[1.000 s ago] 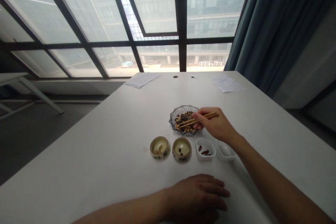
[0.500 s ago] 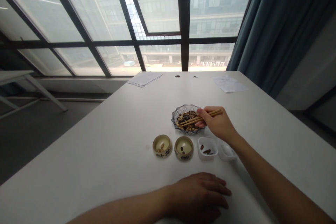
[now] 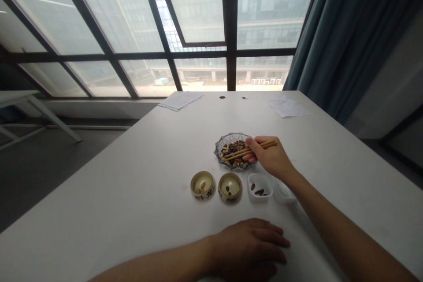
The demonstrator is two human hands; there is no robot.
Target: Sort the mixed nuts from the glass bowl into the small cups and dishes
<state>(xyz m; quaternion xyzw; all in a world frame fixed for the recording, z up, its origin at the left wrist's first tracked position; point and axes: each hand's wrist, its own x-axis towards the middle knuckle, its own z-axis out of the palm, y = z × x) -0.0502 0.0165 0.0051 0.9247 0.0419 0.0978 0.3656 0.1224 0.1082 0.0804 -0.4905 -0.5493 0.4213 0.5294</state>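
My right hand (image 3: 269,157) grips a pair of wooden chopsticks (image 3: 246,150), their tips down among the mixed nuts and seeds in a glass dish (image 3: 220,145). In front of the dish stand two small ceramic cups (image 3: 202,185) (image 3: 230,187), each with a few pieces inside. Right of them a white square cup (image 3: 260,187) holds some dark seeds, and a second white cup (image 3: 284,193) is partly hidden by my forearm. My left hand (image 3: 251,249) lies flat on the white table (image 3: 132,194), fingers stretched out, holding nothing.
Sheets of paper (image 3: 180,100) (image 3: 287,106) lie at the table's far end, with two small dark discs (image 3: 222,97) between them. Large windows stand behind, a dark curtain (image 3: 343,35) hangs at the right, and another table's legs (image 3: 29,110) show at the left.
The chopstick tips have shifted slightly within the glass dish. My left hand has stayed flat on the table. The view wobbled a little.
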